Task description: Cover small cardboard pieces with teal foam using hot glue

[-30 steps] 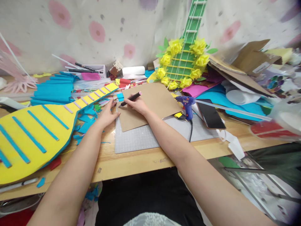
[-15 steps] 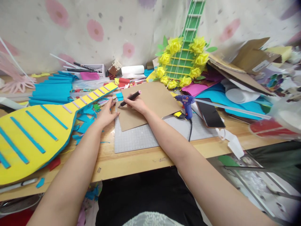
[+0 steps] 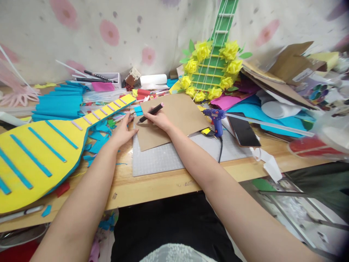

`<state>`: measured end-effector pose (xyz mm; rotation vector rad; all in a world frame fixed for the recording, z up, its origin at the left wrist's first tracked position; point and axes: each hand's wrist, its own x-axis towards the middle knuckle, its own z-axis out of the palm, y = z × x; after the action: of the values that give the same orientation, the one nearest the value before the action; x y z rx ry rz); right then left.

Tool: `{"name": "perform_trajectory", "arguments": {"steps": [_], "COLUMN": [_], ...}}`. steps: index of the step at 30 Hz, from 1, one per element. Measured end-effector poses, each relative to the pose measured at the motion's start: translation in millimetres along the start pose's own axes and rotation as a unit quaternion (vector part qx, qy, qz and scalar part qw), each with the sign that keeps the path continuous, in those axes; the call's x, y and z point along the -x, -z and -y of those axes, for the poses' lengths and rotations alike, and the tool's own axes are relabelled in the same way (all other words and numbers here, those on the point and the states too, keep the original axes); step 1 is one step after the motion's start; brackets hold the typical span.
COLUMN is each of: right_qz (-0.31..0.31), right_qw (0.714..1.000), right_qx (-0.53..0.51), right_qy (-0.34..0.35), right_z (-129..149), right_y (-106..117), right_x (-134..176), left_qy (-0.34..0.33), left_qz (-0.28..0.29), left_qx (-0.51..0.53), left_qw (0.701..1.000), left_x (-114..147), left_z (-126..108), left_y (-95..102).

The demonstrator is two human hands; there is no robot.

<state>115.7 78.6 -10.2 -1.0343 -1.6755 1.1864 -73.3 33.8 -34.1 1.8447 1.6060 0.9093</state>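
My right hand (image 3: 158, 119) is closed round a black marker pen (image 3: 151, 112) with a pink end. The pen slants, its tip down by the left edge of a brown cardboard sheet (image 3: 180, 114). Fingers apart, my left hand (image 3: 122, 131) rests at that same edge, and its thumb reaches toward the sheet. Under the cardboard lies a grey cutting mat (image 3: 155, 163). To the left of my left hand is a yellow guitar-shaped cutout (image 3: 51, 145) with blue and lilac strips and a blue side.
A blue glue gun (image 3: 216, 122) with a long glue stick stands right of the cardboard, beside a phone (image 3: 243, 130). Behind leans a green guitar shape (image 3: 209, 74) with yellow paper flowers. Blue paper scraps (image 3: 99, 142) lie left; a clear plastic cup (image 3: 321, 142) stands far right.
The view has shifted very slightly. Both hands, the marker pen and the cardboard stay in nearly the same places.
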Motion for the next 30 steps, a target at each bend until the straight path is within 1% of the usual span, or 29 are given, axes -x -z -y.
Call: {"name": "perform_trajectory", "arguments": {"steps": [8,16,23,30], "right_qz": [-0.003,-0.033,-0.027,-0.026], "right_qw": [1.000,0.999,0.999,0.999], "right_qx": [0.010,0.015,0.037,0.040], "right_qy": [-0.001,0.016,0.030,0.023], "right_z": [0.4,-3.6,-1.9,0.9], "right_y": [0.3,-2.3,-3.7,-4.2], "right_x": [-0.6,-0.5,4.3,5.8], "left_qy": [-0.005,-0.001,-0.005,-0.009], "left_qz": [0.003,0.006,0.008,0.006], "left_qx": [-0.023,-0.024,-0.017,-0.009], "left_qw": [1.000,1.000,1.000,1.000], "left_x": [0.5,1.2,2.4,0.9], "left_z": [-2.8,-6.7,-10.3,-5.5], "left_y": [1.2,2.1,2.6,1.1]}}
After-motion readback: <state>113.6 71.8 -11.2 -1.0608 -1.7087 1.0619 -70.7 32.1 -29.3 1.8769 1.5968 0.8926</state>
